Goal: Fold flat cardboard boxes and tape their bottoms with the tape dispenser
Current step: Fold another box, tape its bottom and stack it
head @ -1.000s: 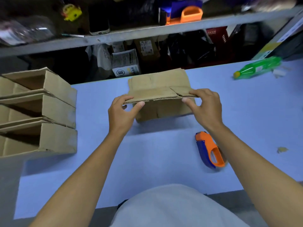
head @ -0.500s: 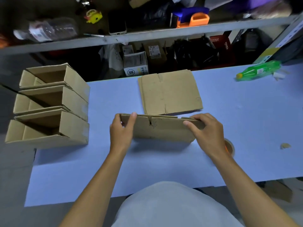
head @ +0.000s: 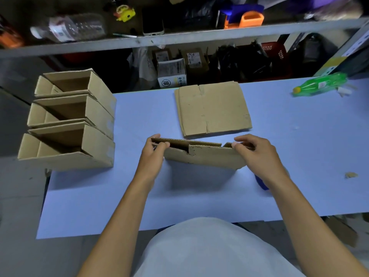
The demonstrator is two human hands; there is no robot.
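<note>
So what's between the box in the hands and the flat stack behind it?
Head view: only a bare strip of blue table separates the held box from the flat stack.

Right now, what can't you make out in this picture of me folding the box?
Head view only:
- Tape dispenser: just a blue sliver shows; the right hand and forearm cover the rest.
- Held box: seen from above, so its bottom is hidden; taping state unknown.
- Left hand fingers: tips tucked inside the box edge.
- Folded boxes: bottoms face away.
- Shelf boxes: label print too small and dim to read.
</note>
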